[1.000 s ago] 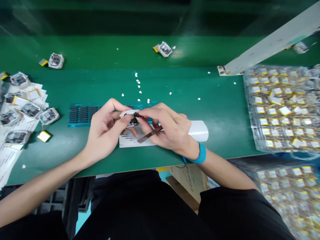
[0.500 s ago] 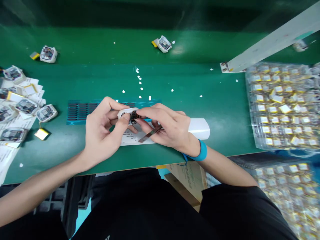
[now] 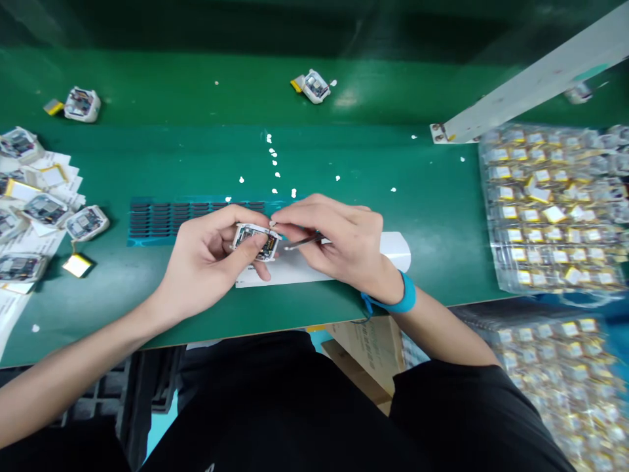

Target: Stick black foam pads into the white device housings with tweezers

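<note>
My left hand grips a white device housing with a circuit board inside, its thumb lying over the board. At the housing's upper right corner is my right hand, thumb and forefinger close together. A small white bit shows at those fingertips; what it is I cannot make out. Tucked in the same hand is a pair of metal tweezers, tips pointing left. Under both hands lies a white sheet, and behind the left hand a blue strip sheet carries rows of black pieces.
Several open housings with yellow-edged batteries lie at left, some on papers. Another housing sits at the back. White dots are scattered mid-table. Clear trays of batteries and a slanted metal post stand at right.
The housing has tilted to show more of its board. My right fingers have drawn up to its corner, and the tweezers in that hand have swung to a flatter angle.
</note>
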`<state>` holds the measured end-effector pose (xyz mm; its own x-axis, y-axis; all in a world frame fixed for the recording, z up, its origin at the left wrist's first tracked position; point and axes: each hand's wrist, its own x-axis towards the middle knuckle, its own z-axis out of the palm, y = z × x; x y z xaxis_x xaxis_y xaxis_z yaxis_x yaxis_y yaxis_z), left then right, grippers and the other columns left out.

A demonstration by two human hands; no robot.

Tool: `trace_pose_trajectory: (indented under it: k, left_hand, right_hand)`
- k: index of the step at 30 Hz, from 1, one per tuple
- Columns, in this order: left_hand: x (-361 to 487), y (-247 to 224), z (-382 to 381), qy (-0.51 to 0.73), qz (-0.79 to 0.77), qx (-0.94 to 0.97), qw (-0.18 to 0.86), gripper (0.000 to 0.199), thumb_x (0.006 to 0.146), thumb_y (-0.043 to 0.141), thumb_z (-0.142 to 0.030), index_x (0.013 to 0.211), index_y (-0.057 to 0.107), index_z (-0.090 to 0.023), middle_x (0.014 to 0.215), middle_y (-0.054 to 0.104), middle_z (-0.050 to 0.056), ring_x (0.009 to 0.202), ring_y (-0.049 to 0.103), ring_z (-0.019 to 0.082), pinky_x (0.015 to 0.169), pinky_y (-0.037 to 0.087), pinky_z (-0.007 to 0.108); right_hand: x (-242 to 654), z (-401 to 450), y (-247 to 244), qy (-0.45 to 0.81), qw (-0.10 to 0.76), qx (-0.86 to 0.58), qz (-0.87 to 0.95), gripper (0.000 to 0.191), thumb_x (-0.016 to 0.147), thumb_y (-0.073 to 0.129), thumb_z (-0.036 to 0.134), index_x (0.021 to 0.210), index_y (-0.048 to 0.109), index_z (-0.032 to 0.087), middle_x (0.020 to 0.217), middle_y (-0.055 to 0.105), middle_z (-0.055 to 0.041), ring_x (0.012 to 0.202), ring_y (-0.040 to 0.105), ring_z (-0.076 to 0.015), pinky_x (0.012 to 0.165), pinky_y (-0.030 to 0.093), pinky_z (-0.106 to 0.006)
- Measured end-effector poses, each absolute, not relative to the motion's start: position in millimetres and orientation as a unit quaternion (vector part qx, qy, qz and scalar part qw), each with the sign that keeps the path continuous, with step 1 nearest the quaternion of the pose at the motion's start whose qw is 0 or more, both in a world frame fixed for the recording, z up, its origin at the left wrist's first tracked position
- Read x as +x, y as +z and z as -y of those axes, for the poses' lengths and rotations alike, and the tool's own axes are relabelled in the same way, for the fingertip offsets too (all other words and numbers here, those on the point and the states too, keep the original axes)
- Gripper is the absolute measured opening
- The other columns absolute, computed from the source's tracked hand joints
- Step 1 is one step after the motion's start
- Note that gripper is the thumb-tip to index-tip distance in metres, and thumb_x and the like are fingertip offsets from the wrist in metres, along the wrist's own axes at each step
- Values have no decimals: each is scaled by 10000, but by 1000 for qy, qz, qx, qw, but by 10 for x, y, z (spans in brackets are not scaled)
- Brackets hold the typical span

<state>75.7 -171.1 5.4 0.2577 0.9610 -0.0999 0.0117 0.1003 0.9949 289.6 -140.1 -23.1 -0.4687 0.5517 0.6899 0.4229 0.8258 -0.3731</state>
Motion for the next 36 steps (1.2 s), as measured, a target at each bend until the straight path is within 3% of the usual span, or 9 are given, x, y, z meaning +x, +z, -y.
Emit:
trace_pose_trajectory:
  k: [4,8,10,13,15,18,26,32,36]
  left_hand:
    - [732,63,1727,395,-446,496,632,137,926,842,-333,944,774,-215,658,755,4,519,747,210,530,616,305]
    - [727,69,1726,394,-458,490,629,71,931,814,-260,969,779,-212,675,765,-4,516,746,196,542,619,294]
    - [727,67,1711,401,-465,482,624,52,926,800,-229,963,768,-213,678,762,-16,492,733,182,540,615,287]
    - [717,66,1693,405,-471,469,628,79,907,797,-222,928,720,-222,658,747,-40,462,720,177,526,605,285]
    - [705,69,1692,392,-472,463,639,97,910,783,-234,928,688,-226,620,727,-53,456,721,188,520,599,288]
    - [687,72,1698,382,-475,462,644,113,920,773,-263,945,669,-229,613,725,-51,479,738,204,521,602,298]
    - [722,66,1707,422,-498,504,565,299,893,865,-393,939,613,-238,596,707,-50,479,737,200,463,581,278]
    - [791,-30,1796,445,-503,545,502,186,904,806,-259,918,622,-236,598,716,-61,445,687,135,383,470,199]
    - [805,-134,1838,489,-500,594,398,171,916,782,-217,883,616,-233,663,735,-55,533,714,113,467,539,179]
  right_hand:
    - [2945,1424,-248,-16,362,-284,888,334,1063,481,69,1169,738,255,956,822,47,826,755,-80,684,560,-188]
    - [2954,1437,-260,-38,329,-347,877,347,1026,478,45,1151,739,238,821,782,52,706,701,-80,600,497,-195]
    - [2944,1429,-260,-47,328,-384,862,349,1025,505,58,1235,727,225,948,829,24,742,727,-86,615,531,-192]
    - [2926,1422,-246,-48,324,-370,869,422,1036,539,67,1386,678,257,1245,832,-2,949,797,-103,706,599,-181]
    - [2918,1430,-235,-44,324,-327,887,399,1048,528,59,1347,700,259,1269,828,13,1003,809,-110,743,620,-183]
    - [2924,1449,-221,-44,324,-289,900,326,1071,491,59,1203,747,211,1192,845,16,931,816,-107,707,622,-188]
    - [2941,1506,-195,-22,328,-291,899,293,1068,525,61,1211,753,177,1162,857,-23,1001,831,-127,764,651,-188]
    - [2872,1558,-221,-23,314,-297,901,346,1052,484,42,1225,767,138,1210,855,-43,1020,840,-143,775,680,-202]
    - [2864,1598,-246,7,312,-300,902,390,1017,475,15,1283,747,102,1274,835,-79,1100,829,-168,842,695,-231]
